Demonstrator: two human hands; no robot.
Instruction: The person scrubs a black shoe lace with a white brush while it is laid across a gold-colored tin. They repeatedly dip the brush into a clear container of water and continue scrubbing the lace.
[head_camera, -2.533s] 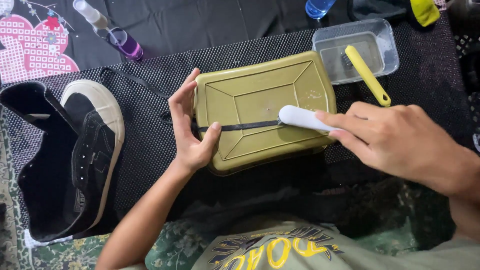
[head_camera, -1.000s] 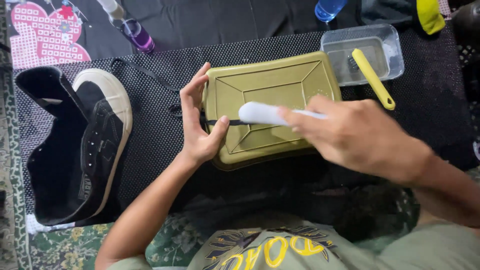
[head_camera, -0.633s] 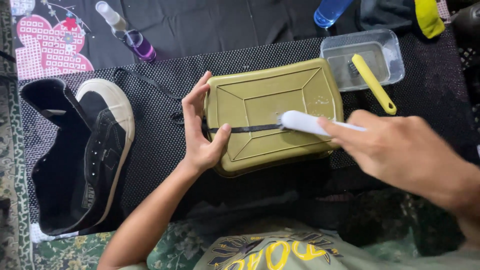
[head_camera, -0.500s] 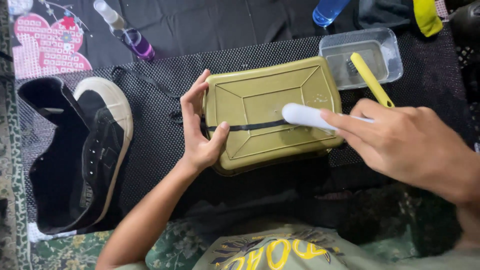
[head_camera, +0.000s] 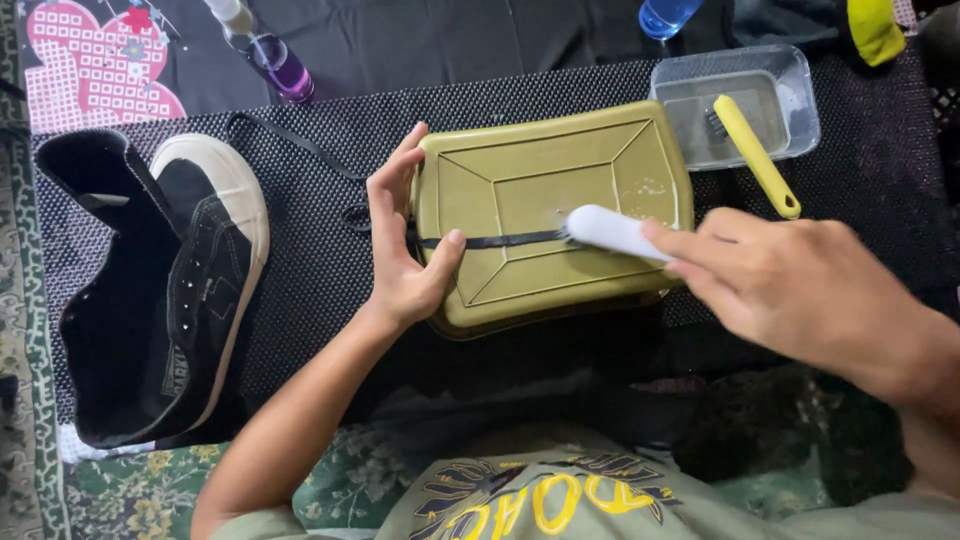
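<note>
Head view: a black lace (head_camera: 490, 240) lies stretched flat across an olive upturned tub (head_camera: 555, 215), and this lace is the thing being worked on. The left hand (head_camera: 405, 255) rests at the tub's left edge; its thumb presses the lace end down on the plastic while the fingers stand up along the rim, so the hand is half closed — a pinning hold, not a full clasp. The right hand (head_camera: 800, 290) is closed around the handle of a white brush (head_camera: 610, 230), whose bristled head touches the lace just beyond the fingertips, towards the left hand.

The lace looks light, thin and limp. It will not keep its shape alone, so I judge it must be held taut at one end, as the thumb does now. If it is wet it may slide on the smooth tub — the pinned end is the safest place to hold. The tub seems stiff and light and could shift under brushing.

Past the right hand's knuckles sits a clear tray (head_camera: 790, 95) with a yellow brush (head_camera: 755, 155) leaning in it. To the outer side of the left hand lies a black shoe (head_camera: 170, 290) on the dark mat (head_camera: 300, 290). Further off stand a purple bottle (head_camera: 275, 60) and a blue bottle (head_camera: 665, 15).
</note>
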